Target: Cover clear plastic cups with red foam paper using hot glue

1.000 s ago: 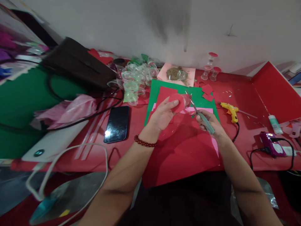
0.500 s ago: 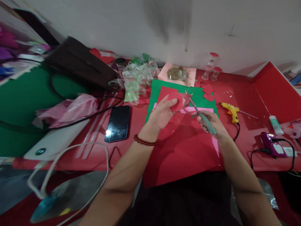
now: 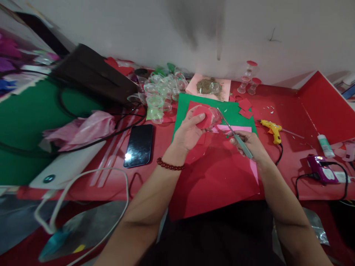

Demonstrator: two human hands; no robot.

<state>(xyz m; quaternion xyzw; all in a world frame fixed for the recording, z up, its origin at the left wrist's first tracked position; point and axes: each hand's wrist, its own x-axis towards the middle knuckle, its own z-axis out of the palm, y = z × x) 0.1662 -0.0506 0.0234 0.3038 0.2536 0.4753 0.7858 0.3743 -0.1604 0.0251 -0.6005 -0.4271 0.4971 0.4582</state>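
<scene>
My left hand [image 3: 189, 130] is closed round a clear plastic cup [image 3: 215, 116] with a red paper disc [image 3: 202, 116] on its end, the thumb pressing on the disc. In my right hand [image 3: 246, 145] is a pair of scissors [image 3: 240, 143] with grey-green handles. The blades point up and left, their tips close beside the cup; whether they touch it I cannot tell. Below both hands lie a large red paper sheet [image 3: 216, 177], a pink sheet [image 3: 254, 175] and a green sheet [image 3: 179, 111].
Clear plastic cups [image 3: 161, 92] are heaped at the back left, near a dark bag [image 3: 94, 74] and a phone [image 3: 138, 145]. Sand [image 3: 205, 86] lies on pale paper. Rightward are a yellow glue gun [image 3: 272, 130], capped cup stacks [image 3: 246, 78], a purple socket block [image 3: 321, 170] and cables.
The cup and disc have turned slightly and shifted a little left in my left hand. The scissors have tilted slightly in my right hand, and their blades look closer together.
</scene>
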